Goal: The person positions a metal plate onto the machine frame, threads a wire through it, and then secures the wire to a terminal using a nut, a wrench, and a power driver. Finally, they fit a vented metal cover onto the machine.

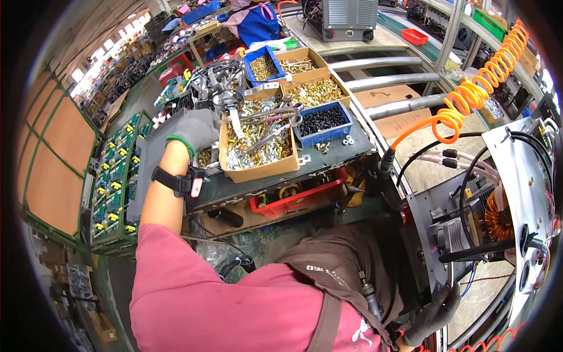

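Observation:
My left hand point(196, 130), in a grey glove with a green cuff, is over the bench beside a cardboard box of loose screws point(261, 171). The back of the hand hides its fingers. Wrenches point(272, 134) lie across the screws in that box. At the lower right, my right hand point(435, 317), in a dark glove, is at the near edge of an open machine chassis point(423, 234). Its thumb and fingers point upward, slightly apart; I see nothing clearly held. The chassis carries a copper coil point(498, 217), cables and a light metal panel point(509, 176).
Blue bins hold black screws point(321, 121) and brass-coloured screws point(263, 67). A red tray point(299, 202) sits below the benchtop. Green circuit boards point(114, 176) stand at left. An orange coiled hose point(469, 97) hangs at right above metal rollers point(390, 82). A grey machine point(349, 20) stands behind.

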Demonstrator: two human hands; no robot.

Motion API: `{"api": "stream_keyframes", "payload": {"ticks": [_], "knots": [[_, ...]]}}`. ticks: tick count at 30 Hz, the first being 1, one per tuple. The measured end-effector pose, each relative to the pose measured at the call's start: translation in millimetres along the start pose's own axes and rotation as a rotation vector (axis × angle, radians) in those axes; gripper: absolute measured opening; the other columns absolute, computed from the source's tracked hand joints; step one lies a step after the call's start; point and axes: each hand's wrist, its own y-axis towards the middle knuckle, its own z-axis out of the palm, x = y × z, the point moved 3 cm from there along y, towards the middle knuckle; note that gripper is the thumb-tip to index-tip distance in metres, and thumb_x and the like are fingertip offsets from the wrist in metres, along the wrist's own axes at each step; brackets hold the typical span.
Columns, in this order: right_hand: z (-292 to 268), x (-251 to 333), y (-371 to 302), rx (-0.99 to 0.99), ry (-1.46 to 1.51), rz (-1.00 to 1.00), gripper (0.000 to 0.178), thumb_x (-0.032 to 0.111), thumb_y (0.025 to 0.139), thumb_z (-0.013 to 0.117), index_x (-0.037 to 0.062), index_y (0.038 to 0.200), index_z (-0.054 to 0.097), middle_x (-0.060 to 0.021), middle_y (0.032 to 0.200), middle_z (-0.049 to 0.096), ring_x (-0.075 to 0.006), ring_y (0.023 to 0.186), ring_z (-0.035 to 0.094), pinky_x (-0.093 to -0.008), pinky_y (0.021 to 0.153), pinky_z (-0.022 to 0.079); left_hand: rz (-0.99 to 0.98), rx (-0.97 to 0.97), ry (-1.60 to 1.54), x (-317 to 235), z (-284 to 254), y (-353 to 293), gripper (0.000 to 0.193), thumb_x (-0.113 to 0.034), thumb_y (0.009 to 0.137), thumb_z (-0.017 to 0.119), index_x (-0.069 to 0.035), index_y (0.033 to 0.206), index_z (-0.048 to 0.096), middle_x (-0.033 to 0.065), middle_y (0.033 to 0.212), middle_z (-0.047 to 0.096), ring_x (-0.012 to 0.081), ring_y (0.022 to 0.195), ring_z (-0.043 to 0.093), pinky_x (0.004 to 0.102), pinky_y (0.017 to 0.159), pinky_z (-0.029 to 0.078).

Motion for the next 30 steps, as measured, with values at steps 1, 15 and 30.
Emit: {"api": "stream_keyframes", "payload": {"ticks": [1,15,30], "knots": [[0,-3,1,0.007,0.007,0.042,0.030,0.015,0.098,0.055,-0.0067,0.120,0.057,-0.0148,0.104,0.064,-0.0204,0.092,0.061,-0.0317,0.080,0.050,-0.065,0.062,0.090,3,5,0,0.021,-0.016,0.075,0.063,-0.009,0.093,0.073,0.0163,0.094,0.070,0.0322,0.086,0.068,0.0390,0.079,0.053],[2,-8,-1,0.011,0.110,0.119,0.030,0.011,0.098,0.054,-0.0057,0.123,0.055,-0.0135,0.104,0.062,-0.0177,0.092,0.059,-0.0290,0.079,0.049,0.168,-0.066,0.011,-61,-34,-31,0.034,-0.026,0.080,0.063,-0.006,0.106,0.067,0.0187,0.094,0.069,0.0356,0.091,0.066,0.0403,0.082,0.052],[7,5,2,-0.007,0.032,0.090,0.029,0.012,0.099,0.051,-0.0059,0.122,0.054,-0.0159,0.103,0.063,-0.0207,0.090,0.060,-0.0314,0.077,0.050,0.047,0.021,0.114,-15,-94,147,0.028,-0.018,0.073,0.063,-0.002,0.094,0.073,0.0208,0.100,0.070,0.0315,0.091,0.069,0.0371,0.083,0.053]]}}
